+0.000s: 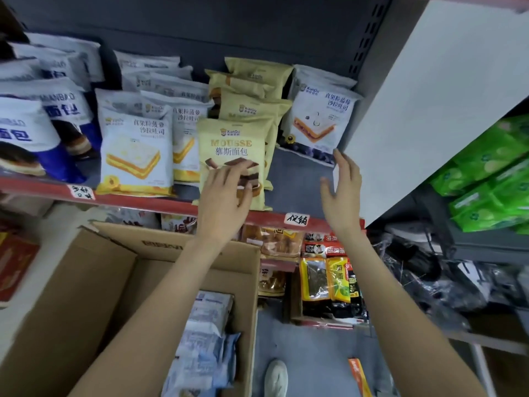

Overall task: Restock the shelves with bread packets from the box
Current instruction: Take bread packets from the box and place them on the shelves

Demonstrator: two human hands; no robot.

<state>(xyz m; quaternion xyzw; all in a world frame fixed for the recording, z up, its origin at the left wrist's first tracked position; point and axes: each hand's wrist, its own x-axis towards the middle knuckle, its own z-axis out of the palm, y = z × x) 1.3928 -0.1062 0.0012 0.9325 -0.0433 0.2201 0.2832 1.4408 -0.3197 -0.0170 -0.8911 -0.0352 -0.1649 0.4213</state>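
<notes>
A glossy beige plastic bread packet printed "MOUSSE", with a brown layered cake slice pictured on its face, stands upright at the front of the grey metal shelf with a red front lip. More beige packets of the same kind are lined up behind it. The left hand lies against the lower face of the front packet, fingers loosely bent and spread over the cake picture, touching the smooth film rather than wrapped round it. The right hand is raised over a bare patch of shelf to the right, palm turned inward, fingers straight and slightly apart, holding nothing; its fingertips are just beside the lower corner of a white-and-purple blueberry toast packet. To the left of the mousse packet stand white-and-yellow sandwich toast packets and, further left, white-and-blue bread bags. Below the arms, an open brown corrugated cardboard box holds crinkled pale blue and white packets.
</notes>
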